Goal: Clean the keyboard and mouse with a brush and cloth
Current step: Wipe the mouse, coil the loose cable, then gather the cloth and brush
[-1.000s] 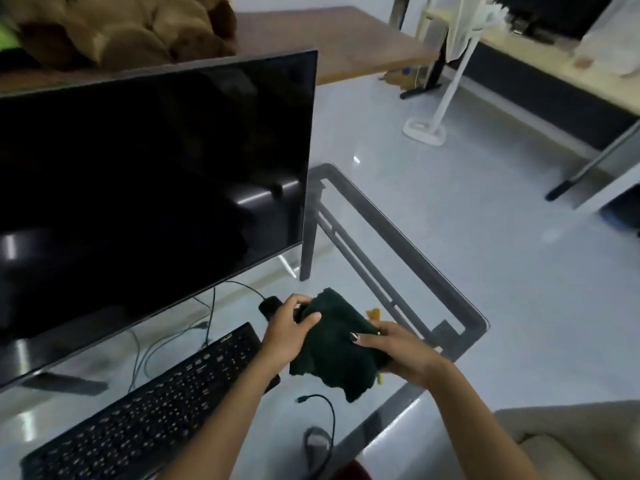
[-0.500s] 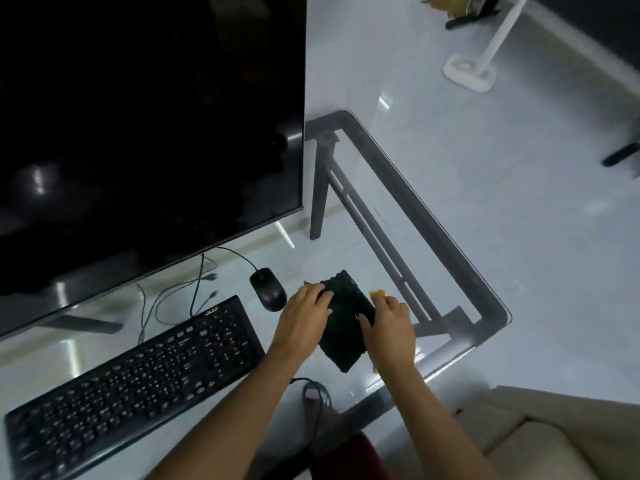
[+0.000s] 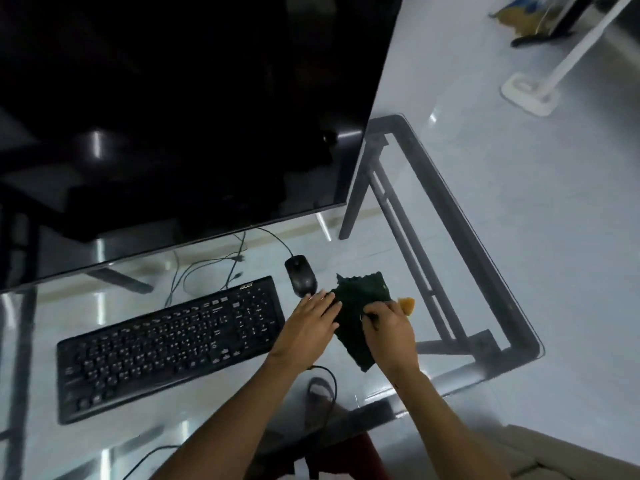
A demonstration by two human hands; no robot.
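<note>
A dark green cloth (image 3: 360, 299) lies on the glass desk (image 3: 398, 258) to the right of the black keyboard (image 3: 169, 344). My left hand (image 3: 308, 327) rests flat on the cloth's left edge. My right hand (image 3: 389, 323) pinches the cloth's right side. A black wired mouse (image 3: 300, 275) sits just behind my left hand, apart from the cloth. A small orange-yellow thing (image 3: 407, 304), perhaps the brush, peeks out beyond my right hand; most of it is hidden.
A large dark monitor (image 3: 173, 116) stands behind the keyboard, with cables (image 3: 207, 265) trailing under it. The desk's right edge and dark frame (image 3: 485, 271) run close to my right hand. A white fan base (image 3: 528, 95) stands on the floor. A beige seat (image 3: 571, 455) is at the lower right.
The cloth came down from a raised bundle in both hands onto the glass and now lies flatter. The mouse, earlier under my left hand and the cloth, lies uncovered. The view tilted downward.
</note>
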